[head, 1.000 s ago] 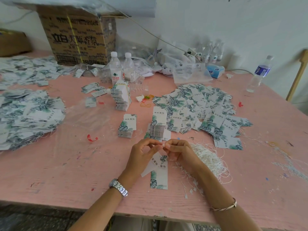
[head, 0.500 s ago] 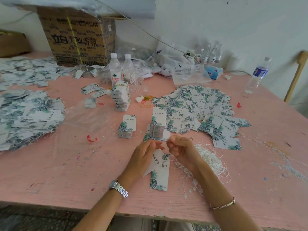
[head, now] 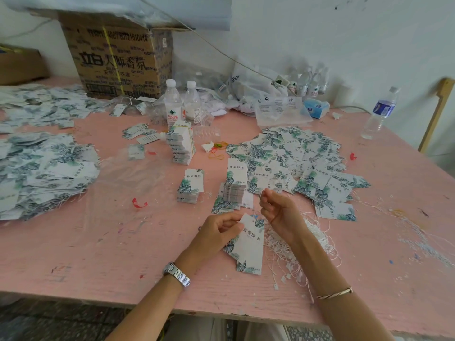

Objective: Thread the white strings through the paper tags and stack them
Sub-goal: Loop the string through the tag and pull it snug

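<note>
Head view: pink table [head: 73, 254], white wall [head: 344, 40]

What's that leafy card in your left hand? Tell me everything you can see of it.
It looks like a few paper tags fanned together: white card, blue-green leaf prints at the corners, dark characters down the middle. The left hand pinches them at the upper left edge, so they hang tilted over the pink table, beside the tangle of white strings. Whether their lower ends touch the table is unclear. The right hand is raised, apart from them.
</note>
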Demonstrator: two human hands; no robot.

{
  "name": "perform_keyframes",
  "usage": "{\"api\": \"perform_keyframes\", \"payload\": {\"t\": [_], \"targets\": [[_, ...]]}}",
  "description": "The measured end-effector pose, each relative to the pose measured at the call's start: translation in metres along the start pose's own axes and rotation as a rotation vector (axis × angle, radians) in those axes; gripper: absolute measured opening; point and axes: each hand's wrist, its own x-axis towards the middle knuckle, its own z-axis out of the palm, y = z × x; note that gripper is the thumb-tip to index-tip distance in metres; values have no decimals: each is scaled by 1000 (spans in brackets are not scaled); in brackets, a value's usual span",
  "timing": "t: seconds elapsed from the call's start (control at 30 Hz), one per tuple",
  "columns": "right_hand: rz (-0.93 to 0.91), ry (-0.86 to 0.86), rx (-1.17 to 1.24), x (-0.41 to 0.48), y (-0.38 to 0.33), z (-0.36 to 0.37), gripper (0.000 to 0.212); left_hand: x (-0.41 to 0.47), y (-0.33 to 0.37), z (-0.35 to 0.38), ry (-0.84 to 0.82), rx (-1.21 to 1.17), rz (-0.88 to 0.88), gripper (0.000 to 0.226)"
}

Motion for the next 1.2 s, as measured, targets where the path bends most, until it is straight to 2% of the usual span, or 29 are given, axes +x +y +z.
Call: {"api": "perform_keyframes", "payload": {"t": [0.23, 0.47, 0.57, 0.67, 0.77, 0.9, 1.07, 1.2], "targets": [[-1, 121, -212, -3, 4, -10, 16, 0, 3, 0, 51, -78, 7, 20], [-14, 158, -570, -22, 6, -3, 24, -1, 7, -1, 186, -222, 31, 21], [-74, 114, -624, -38, 7, 10, 28, -1, 9, -1, 273, -229, 80, 16], [-136, 57, -828, -53, 11, 21, 38, 1, 8, -2, 345, -201, 102, 12], [-215, 55, -954, -60, 16, 22, 39, 2, 6, -1, 353, -188, 93, 10], [-258, 71, -1011, -60, 7, 19, 32, 2, 5, -1, 318, -175, 91, 11], [-249, 70, -971, -48, -26, 4, 20, 3, 2, -4, 283, -171, 97, 14], [-369, 254, -983, -20, -65, -28, 16, 4, 0, -5, 279, -170, 112, 11]]}}
